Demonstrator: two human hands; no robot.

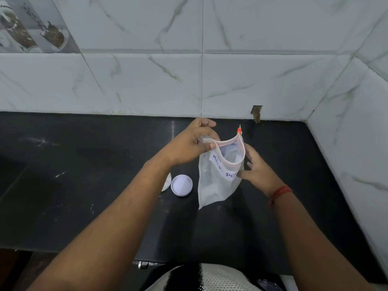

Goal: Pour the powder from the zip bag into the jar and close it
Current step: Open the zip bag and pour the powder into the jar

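A clear zip bag [216, 181] with a white label and a red slider hangs upright above the black counter, its mouth pulled open. My left hand [189, 143] pinches the left end of the bag's rim. My right hand [258, 171] holds the bag's right side near the label. A white round lid [181, 185] lies flat on the counter just left of the bag. Beside the lid, a sliver of a white jar [167, 183] shows from under my left forearm; most of it is hidden.
The black counter [84, 185] runs to a white marble-tiled wall [201, 80] behind and at the right. A small notch in the wall base [256, 114] sits behind the bag. The counter's front edge is near my body.
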